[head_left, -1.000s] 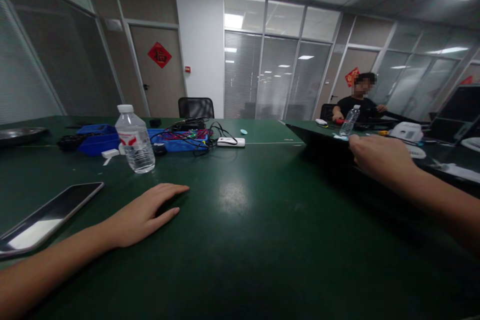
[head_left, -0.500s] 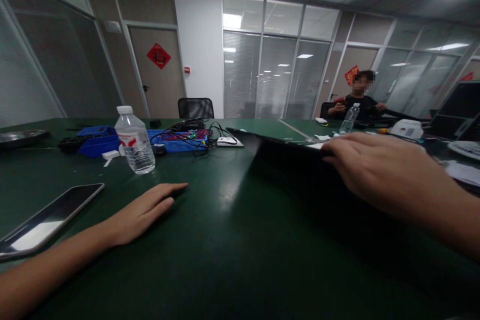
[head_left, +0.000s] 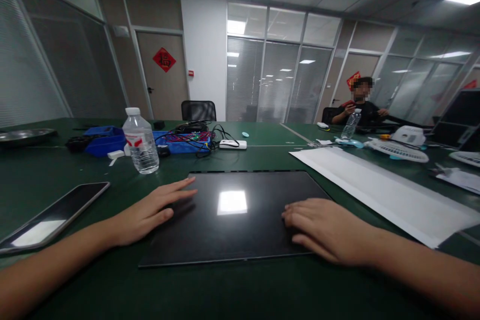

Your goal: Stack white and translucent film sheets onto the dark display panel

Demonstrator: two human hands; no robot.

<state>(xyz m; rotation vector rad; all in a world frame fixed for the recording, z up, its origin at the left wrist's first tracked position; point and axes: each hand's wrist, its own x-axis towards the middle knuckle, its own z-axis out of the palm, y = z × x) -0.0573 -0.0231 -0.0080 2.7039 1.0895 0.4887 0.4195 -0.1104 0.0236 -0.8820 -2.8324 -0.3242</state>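
Note:
A thin black panel [head_left: 247, 235] with a glossy, screen-like face lies flat on the green table [head_left: 210, 292] in front of me, reflecting a ceiling light. My left hand [head_left: 150, 210] is at its left edge, open, fingers stretched out over the upper left corner. On the right part of the panel rests my right hand [head_left: 322, 227], palm down and open, with its fingers slightly bent and hiding some of the right edge. Neither hand grips anything. A large phone or tablet [head_left: 56, 215] lies left of my left forearm.
Beyond my left hand stands a water bottle [head_left: 140, 142], near blue bins [head_left: 107, 142] with wires and a white power strip [head_left: 233, 144]. A white sheet [head_left: 378, 185] lies to the right. A person [head_left: 362, 105] sits across the table, near another bottle [head_left: 350, 125] and white fan parts [head_left: 401, 147].
The black panel was raised and tilted in my right hand; now it lies flat. My right hand has let go and come down onto it. The white sheet is uncovered.

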